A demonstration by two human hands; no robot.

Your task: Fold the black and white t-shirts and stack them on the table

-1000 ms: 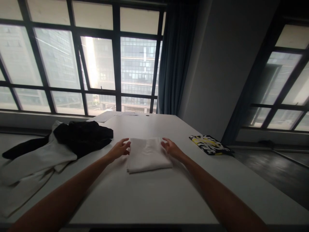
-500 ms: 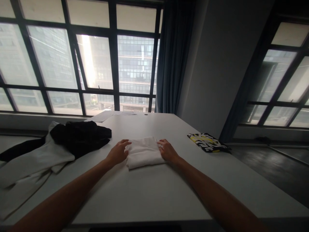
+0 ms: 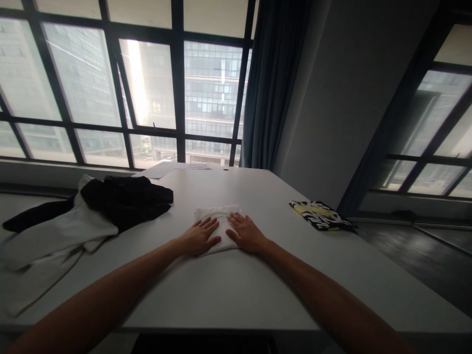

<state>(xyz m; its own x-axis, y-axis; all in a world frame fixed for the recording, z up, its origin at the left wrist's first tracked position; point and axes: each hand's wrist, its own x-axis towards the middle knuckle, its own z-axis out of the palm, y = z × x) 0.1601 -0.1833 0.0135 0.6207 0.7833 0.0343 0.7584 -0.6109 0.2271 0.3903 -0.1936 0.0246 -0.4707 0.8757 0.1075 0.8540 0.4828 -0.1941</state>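
A white folded cloth (image 3: 216, 212), perhaps a garment, lies flat on the white table (image 3: 221, 290) in front of me. My left hand (image 3: 201, 237) rests palm down on its left part, fingers stretched out. On the right part lies my right hand (image 3: 245, 233), also flat with its fingers extended. Between the two thumbs a strip of the cloth shows. Much of the cloth is hidden beneath both hands.
Black and white clothes (image 3: 127, 199) lie in a loose heap at the table's left. A folded black, white and yellow patterned cloth (image 3: 320, 216) lies near the right edge. Papers (image 3: 158, 169) lie at the far end, before the windows. A blue curtain (image 3: 269, 98) hangs behind.
Both hands have moved inward from the sides of the white cloth and now lie flat on top of it. The view has tilted slightly downward.
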